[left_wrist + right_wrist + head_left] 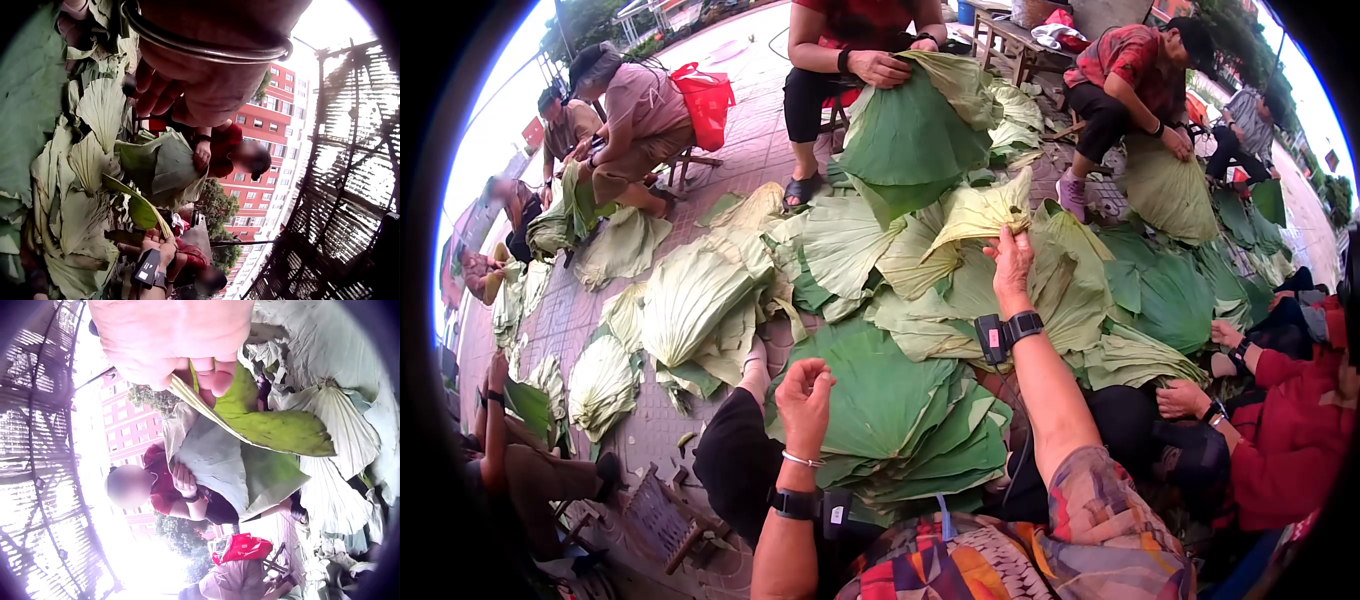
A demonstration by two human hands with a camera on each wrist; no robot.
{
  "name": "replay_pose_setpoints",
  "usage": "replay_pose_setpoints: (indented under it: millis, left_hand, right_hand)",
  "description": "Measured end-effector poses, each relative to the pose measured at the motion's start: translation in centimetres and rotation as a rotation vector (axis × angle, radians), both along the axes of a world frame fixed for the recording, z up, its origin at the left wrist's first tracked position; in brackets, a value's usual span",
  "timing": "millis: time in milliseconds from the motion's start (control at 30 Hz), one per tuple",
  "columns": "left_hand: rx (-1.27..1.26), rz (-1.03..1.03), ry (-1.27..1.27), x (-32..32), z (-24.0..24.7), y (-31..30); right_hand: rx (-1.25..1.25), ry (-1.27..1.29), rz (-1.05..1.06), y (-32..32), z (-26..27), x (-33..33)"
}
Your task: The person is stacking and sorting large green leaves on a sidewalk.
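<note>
My right hand [1012, 262] is raised ahead of me and pinches the edge of a yellow-green lotus leaf [972, 216]. In the right wrist view that leaf [275, 428] hangs folded from the fingers, its yellow-green face showing. My left hand [804, 400] is held up over a stack of large green lotus leaves [870, 410], fingers loosely bent and nothing between them. The left wrist view shows this hand [206, 94] from the palm side, below a metal bangle. The green stack lies fanned out close in front of my body.
Heaps of pale lotus leaves [700, 300] cover the paving ahead and to the left. A person opposite holds a big green leaf [915, 150]. Other people sit around handling leaves, one close on my right [1280, 430]. A low stool [665, 525] stands at the lower left.
</note>
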State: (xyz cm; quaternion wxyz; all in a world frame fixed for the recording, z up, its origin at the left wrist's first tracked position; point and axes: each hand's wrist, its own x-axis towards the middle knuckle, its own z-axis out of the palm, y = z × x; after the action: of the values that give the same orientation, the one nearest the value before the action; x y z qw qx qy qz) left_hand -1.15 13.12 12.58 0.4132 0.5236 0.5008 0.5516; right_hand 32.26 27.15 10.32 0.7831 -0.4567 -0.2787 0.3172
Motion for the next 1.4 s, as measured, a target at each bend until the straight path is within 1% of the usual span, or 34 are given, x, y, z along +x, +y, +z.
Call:
replay_pose_setpoints:
  millis: [33, 100, 167, 233, 267, 300, 333, 367, 433, 467, 500, 567, 600, 633, 700, 733, 767, 833, 867, 933, 967, 1033, 1067, 1100, 1167, 1233, 1300, 1367, 1400]
  left_hand:
    - [0.0, -0.001, -0.002, 0.0, -0.1, 0.0]
    - [-0.003, 0.007, -0.027, -0.1, -0.2, 0.0]
    - [-0.005, 0.007, -0.004, -0.2, -0.1, -0.2]
    - [-0.006, 0.006, 0.02, -0.3, 0.0, -0.2]
    - [-0.008, 0.01, 0.029, -0.4, 0.0, -0.2]
    - [-0.01, 0.012, 0.037, -0.4, 0.0, -0.2]
    - [-0.016, 0.021, 0.038, -0.3, 0.0, -0.2]
    - [-0.014, 0.013, 0.04, -0.2, 0.1, -0.2]
    - [-0.023, 0.008, 0.045, 0.0, 0.2, -0.1]
    - [-0.028, -0.008, 0.066, 0.0, 0.2, -0.1]
    - [-0.022, -0.02, 0.071, 0.1, 0.1, 0.0]
    - [-0.038, -0.055, 0.003, 0.1, -0.4, 0.0]
    - [-0.123, -0.11, 0.016, -0.1, 0.0, -0.2]
    - [-0.117, -0.122, 0.023, 0.0, 0.1, -0.3]
    - [-0.424, -0.247, -0.014, 0.4, 0.2, -0.5]
    - [-0.482, -0.332, -0.027, 0.9, 0.1, -0.7]
    - [-0.58, -0.414, -0.105, 1.4, 0.1, -0.8]
    - [-0.757, -0.541, -0.301, 2.9, 0.0, -0.5]
    - [-0.743, -0.561, -0.295, 3.8, -0.2, 0.1]
    - [-0.876, -0.558, -0.655, 6.1, -1.0, 1.4]
    - [-0.876, -0.592, -0.643, 7.4, -1.0, 1.8]
    - [-0.634, -0.421, -1.036, 9.6, -0.8, 2.9]
    - [-0.544, -0.403, -1.087, 9.7, -2.3, 4.3]
    - [-0.545, -0.232, -1.105, 10.1, -3.1, 5.5]
    - [-0.575, -0.167, -1.06, 10.1, -2.9, 7.3]
    - [-0.513, -0.218, -1.008, 10.6, -0.5, 8.4]
    - [-0.473, -0.263, -1.007, 11.3, 2.1, 8.8]
    - [-0.421, -0.311, -0.987, 12.2, 4.5, 8.8]
    - [-0.385, -0.356, -0.977, 12.7, 5.3, 8.8]
  right_hand:
    - [0.0, -0.002, -0.001, -0.2, -0.9, 0.0]
    - [-0.202, -0.04, -0.098, -1.4, -4.3, 0.2]
    - [-0.373, 0.025, -0.093, -3.3, -10.0, 1.2]
    - [-0.569, 0.023, -0.149, -5.8, -13.6, 1.9]
    - [-0.607, -0.105, -0.193, -6.3, -16.3, 2.8]
    - [-0.644, -0.233, -0.237, -6.8, -16.4, 2.6]
    - [-0.505, -0.076, -0.269, -7.0, -16.3, 2.6]
    - [-0.504, -0.073, -0.277, -6.8, -16.1, 3.0]
    - [-0.609, -0.04, -0.36, -5.8, -14.5, 3.9]
    - [-0.55, -0.04, -0.332, -4.8, -15.0, 4.6]
    - [-0.503, 0.044, -0.324, -3.4, -15.5, 5.0]
    - [-0.356, 0.107, -0.237, -2.4, -11.1, 2.6]
    - [-0.323, 0.086, -0.203, -2.0, -9.1, 1.2]
    - [-0.288, 0.063, -0.169, -1.8, -7.3, -0.3]
    - [-0.22, 0.1, -0.054, -2.3, -4.3, -3.4]
    - [-0.171, 0.094, 0.006, -2.8, -3.1, -4.8]
    - [-0.12, 0.086, 0.069, -3.6, -2.0, -6.2]
    - [-0.147, 0.085, 0.194, -5.6, 0.3, -8.6]
    - [-0.133, 0.092, 0.235, -6.5, 1.3, -9.8]
    - [-0.124, 0.106, 0.294, -8.1, 2.5, -11.4]
    - [-0.128, 0.114, 0.318, -8.7, 2.8, -11.9]
    - [-0.192, 0.12, 0.353, -8.8, 1.8, -11.9]
    - [-0.134, 0.087, 0.32, -8.5, 1.0, -11.8]
    - [-0.13, 0.081, 0.303, -8.8, 1.6, -11.3]
    - [-0.188, 0.155, 0.317, -9.5, 3.5, -10.4]
    - [-0.2, 0.172, 0.417, -10.0, 5.2, -8.9]
    - [-0.275, 0.378, 0.468, -9.7, 6.6, -7.2]
    - [-0.264, 0.445, 0.455, -9.0, 8.0, -4.8]
    - [-0.259, 0.539, 0.389, -8.4, 8.6, -3.6]
